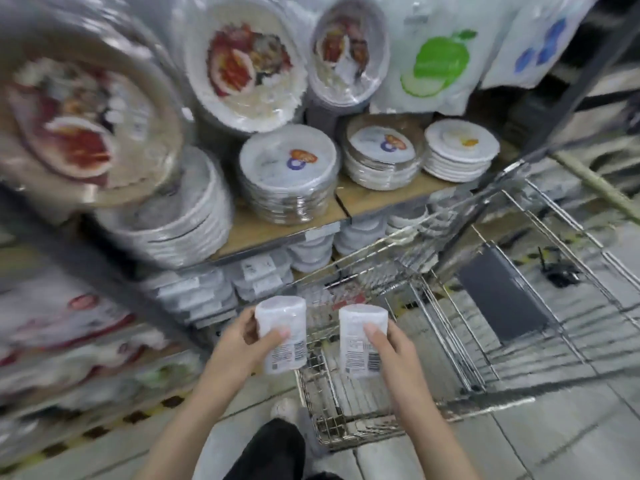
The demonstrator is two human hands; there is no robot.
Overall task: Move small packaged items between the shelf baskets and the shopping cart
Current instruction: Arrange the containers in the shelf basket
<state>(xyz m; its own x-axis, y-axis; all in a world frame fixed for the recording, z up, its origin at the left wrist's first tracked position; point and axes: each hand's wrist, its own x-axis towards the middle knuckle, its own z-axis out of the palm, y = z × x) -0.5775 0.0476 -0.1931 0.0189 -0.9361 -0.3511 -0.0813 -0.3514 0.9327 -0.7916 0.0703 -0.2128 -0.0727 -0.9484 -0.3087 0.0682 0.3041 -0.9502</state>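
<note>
Left hand (pixel 239 344) grips left pack (pixel 282 334), right hand (pixel 391 351) grips right pack (pixel 362 337). Both upright, labels toward camera, thumbs on front. Held over near-left end of cart (pixel 450 344), shelf (pixel 284 226) far-left. Likely drop-in next.

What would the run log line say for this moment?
left hand: grips left white pack | right hand: grips right white pack | both packs over shopping cart | shelf: wrapped plate stacks
</note>
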